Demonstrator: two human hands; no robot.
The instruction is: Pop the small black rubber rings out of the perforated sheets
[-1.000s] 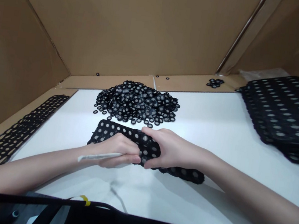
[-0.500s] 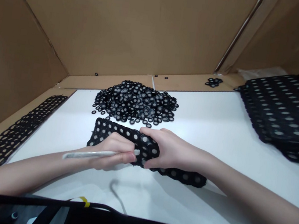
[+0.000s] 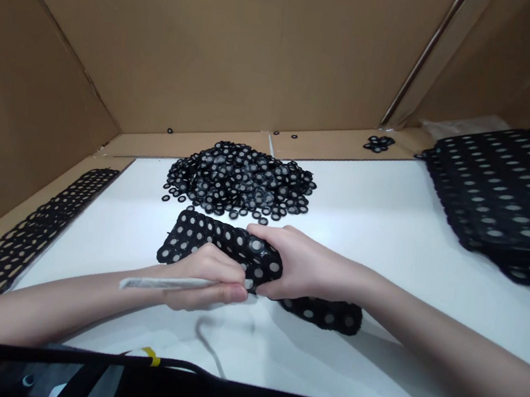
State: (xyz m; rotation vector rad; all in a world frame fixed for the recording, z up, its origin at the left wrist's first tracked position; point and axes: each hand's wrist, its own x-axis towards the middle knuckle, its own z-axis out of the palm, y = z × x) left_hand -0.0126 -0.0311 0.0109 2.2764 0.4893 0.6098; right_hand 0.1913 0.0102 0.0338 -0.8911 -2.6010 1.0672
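Observation:
My left hand (image 3: 211, 283) is closed round a slim whitish stick-like tool (image 3: 154, 282), whose long end points back over my wrist. The tool's short end shows by my thumb, against a black sheet of linked rings (image 3: 186, 233) with pale round centres. Gripping that sheet at its right part, my right hand (image 3: 293, 261) has its thumb and fingers wrapped round the folded edge. Part of the sheet trails on the white board to the right, below my right hand. What the tool's tip touches is hidden by my left fingers.
Behind my hands rises a heap of loose black rings (image 3: 242, 182). A long ring strip (image 3: 33, 232) lies at the left, a large stack of ring sheets (image 3: 506, 199) at the right. A small ring cluster (image 3: 379, 143) sits near the cardboard wall (image 3: 276, 49). A black cable (image 3: 89, 358) crosses the front.
My left hand and the tool have shifted slightly right and down along the sheet. The sheet's left end has tilted and moved right a little. My right hand has hardly moved.

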